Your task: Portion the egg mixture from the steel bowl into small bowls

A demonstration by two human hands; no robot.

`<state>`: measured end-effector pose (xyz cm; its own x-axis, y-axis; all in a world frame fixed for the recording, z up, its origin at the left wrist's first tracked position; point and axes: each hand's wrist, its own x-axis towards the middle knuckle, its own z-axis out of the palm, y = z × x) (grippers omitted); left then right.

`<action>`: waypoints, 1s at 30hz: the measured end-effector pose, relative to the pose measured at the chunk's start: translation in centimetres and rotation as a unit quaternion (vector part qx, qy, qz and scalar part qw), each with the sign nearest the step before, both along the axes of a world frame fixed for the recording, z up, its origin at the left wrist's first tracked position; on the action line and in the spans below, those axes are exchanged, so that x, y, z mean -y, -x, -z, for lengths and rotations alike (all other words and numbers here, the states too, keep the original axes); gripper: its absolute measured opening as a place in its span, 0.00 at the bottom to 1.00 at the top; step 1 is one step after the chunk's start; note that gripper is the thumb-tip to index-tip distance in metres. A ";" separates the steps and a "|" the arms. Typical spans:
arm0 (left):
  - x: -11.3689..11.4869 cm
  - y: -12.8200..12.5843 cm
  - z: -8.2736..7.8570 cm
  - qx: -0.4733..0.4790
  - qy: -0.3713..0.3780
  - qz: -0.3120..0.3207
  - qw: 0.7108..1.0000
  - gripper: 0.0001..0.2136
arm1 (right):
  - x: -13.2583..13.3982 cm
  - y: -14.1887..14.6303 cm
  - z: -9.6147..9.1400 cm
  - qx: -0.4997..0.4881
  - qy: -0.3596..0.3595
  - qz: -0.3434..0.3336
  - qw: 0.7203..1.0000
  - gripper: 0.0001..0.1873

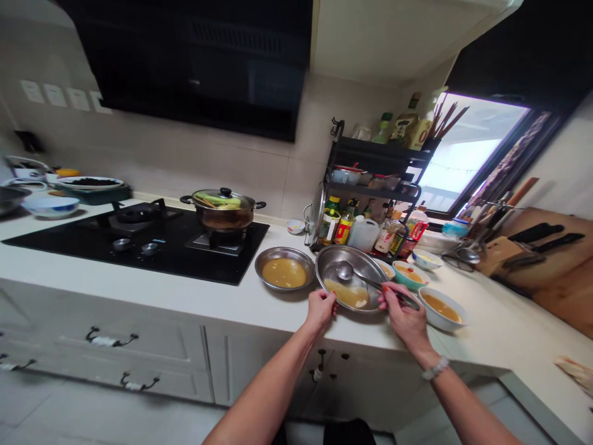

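My left hand [321,311] is closed on the near-left rim of a round metal bowl [328,264]. The bowl is tilted towards me, and a pool of yellowish-brown liquid gathers at its near side. In my right hand [406,316] is the dark handle of a metal ladle [345,271], its round head lying inside the bowl. To the left sits a second metal bowl [265,281] holding similar liquid. A white bowl [451,325] of brownish liquid stands just right of my right hand, with a green-rimmed bowl [402,283] of orange liquid behind it.
A lidded pot [225,217] stands on the black gas hob [204,262]. Behind the bowls, a black rack [377,148] holds bottles and jars. Knives [537,233] in a block and cutting boards lean at the right. The counter's front edge [222,314] runs below the bowls.
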<state>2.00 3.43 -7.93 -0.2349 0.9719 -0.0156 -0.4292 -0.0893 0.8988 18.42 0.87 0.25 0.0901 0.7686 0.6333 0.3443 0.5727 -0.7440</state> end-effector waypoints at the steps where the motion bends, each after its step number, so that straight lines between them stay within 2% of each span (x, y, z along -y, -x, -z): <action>1: 0.0 0.0 0.0 0.001 0.001 0.000 1.000 0.11 | 0.1 -0.9 0.2 -0.005 0.009 0.004 1.000 0.17; 6: 0.2 0.1 -0.2 -0.002 -0.004 -0.004 1.000 0.11 | 1.1 -3.8 1.6 -0.007 0.044 0.012 0.999 0.21; 9: 0.3 0.1 -0.3 -0.003 -0.006 -0.006 1.000 0.11 | 1.8 -3.9 2.2 -0.027 0.078 0.002 0.997 0.22; 12: 0.3 0.1 -0.5 0.001 -0.008 -0.006 1.000 0.11 | 1.9 -3.2 2.4 -0.104 0.120 0.002 0.987 0.23; 17: 0.3 0.1 -0.3 -0.002 -0.015 -0.009 1.000 0.11 | 1.5 -2.2 1.8 -0.267 0.165 0.005 0.950 0.21; 30: 0.2 0.1 -0.1 -0.007 -0.011 -0.002 1.000 0.13 | 0.9 -2.4 0.0 -0.289 0.170 0.008 0.942 0.18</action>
<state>1.95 3.27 -7.84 -0.2396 0.9708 0.0085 -0.4154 -0.1104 0.9029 20.85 -0.01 0.24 0.3586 0.9134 0.1926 -0.1679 0.2660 -0.9492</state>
